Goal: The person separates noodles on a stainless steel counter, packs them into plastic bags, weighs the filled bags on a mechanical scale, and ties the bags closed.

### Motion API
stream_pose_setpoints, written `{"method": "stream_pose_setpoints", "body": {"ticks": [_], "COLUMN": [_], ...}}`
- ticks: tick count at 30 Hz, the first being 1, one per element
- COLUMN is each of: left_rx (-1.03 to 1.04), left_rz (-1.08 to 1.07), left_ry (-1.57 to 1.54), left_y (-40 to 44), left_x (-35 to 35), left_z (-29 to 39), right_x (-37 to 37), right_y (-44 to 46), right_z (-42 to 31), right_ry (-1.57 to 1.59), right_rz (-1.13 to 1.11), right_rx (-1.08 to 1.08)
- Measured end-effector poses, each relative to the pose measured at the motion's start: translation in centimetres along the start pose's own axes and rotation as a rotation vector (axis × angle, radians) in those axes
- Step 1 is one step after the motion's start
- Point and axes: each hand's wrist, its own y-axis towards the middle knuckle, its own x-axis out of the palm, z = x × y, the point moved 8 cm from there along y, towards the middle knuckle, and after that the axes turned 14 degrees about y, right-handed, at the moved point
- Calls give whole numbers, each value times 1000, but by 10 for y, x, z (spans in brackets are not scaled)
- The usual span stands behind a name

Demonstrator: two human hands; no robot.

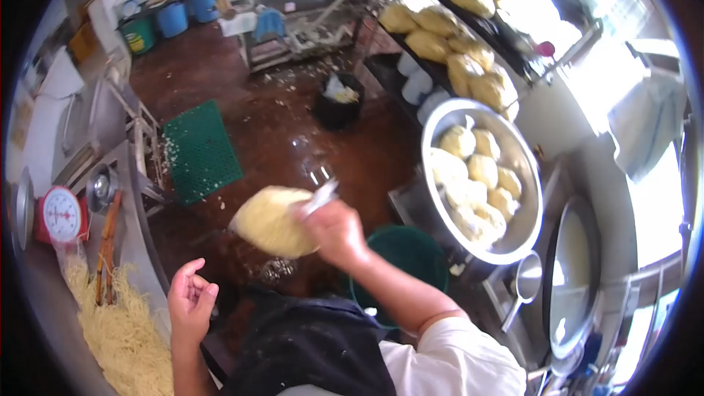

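Observation:
My right hand grips the gathered neck of a plastic bag of noodles, which hangs tilted in front of my apron. The bag is filled out with yellow strands, and its loose end sticks up past my fingers. On the left, my left hand is raised with nothing in it, its fingers loosely bent and apart from the thumb. Nearest to that hand is a heap of loose yellow noodles on the metal counter. Two brown sticks lean over this heap.
At the right stands a large metal bowl with several filled bags. Behind it, more bags fill shelves. A saucepan sits beside a large wok. The red scale stands left; a green mat and black bin are on the floor.

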Motion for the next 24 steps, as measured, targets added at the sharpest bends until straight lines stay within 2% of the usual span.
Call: {"method": "stream_pose_setpoints", "body": {"ticks": [2,3,4,5,6,8,10,11,12,14,17,19,22,24], "left_rx": [-60,-19,22,53,61,84,104,113,106,109,76,-24,-220,-416], "left_rz": [-73,-114,-158,-181,-207,-212,-143,-114,-82,-7,132,283,565,849], "left_ry": [75,-42,46,174,267,337,426,483,489,493,467,425,383,309], "left_y": [-8,-18,-25,-32,-40,-48,-61,-71,-82,-112,-176,-233,-345,-442], "left_x": [-27,116,127,121,114,111,103,97,91,81,60,34,-5,-25], "left_z": [4,16,27,37,44,58,65,66,66,73,70,51,3,-27], "right_x": [-35,-197,-239,-276,-308,-354,-363,-350,-328,-272,-159,-68,85,169], "right_y": [-14,-23,-34,-49,-56,-61,-57,-49,-34,-7,13,0,-62,-119], "right_z": [2,-22,-34,-14,0,-31,-79,-98,-108,-115,-98,-90,-106,-111], "right_ry": [23,-137,-246,-700,-932,-1046,-890,-734,-443,-154,-19,93,182,212], "right_rz": [352,452,548,455,468,644,804,798,783,548,174,-39,-425,-690], "right_rx": [245,234,217,56,49,-41,-245,-323,-213,-323,-284,-211,-159,-78]}}
